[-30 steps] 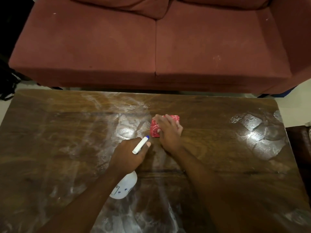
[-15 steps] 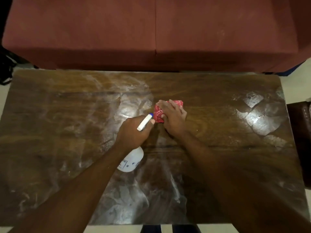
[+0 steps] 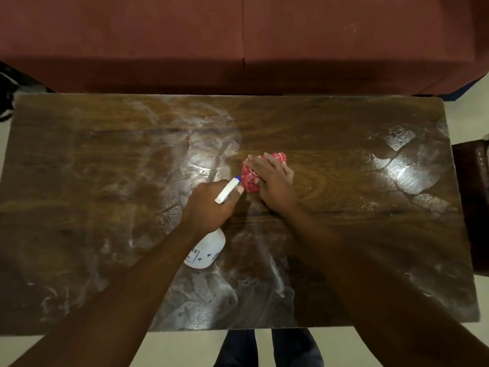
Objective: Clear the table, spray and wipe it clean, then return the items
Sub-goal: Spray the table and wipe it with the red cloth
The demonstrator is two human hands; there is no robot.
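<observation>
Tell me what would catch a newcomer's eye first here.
Mid-table, the right hand presses a red cloth flat, while the left hand beside it grips a white spray bottle. The wooden table is streaked with wet smears, and a red sofa stands behind it.

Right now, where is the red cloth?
In the head view, the red cloth lies mid-table under the right hand, just right of the spray bottle nozzle.

Streaked wooden table [image 3: 330, 123], red cloth [image 3: 250, 177] atop.
</observation>
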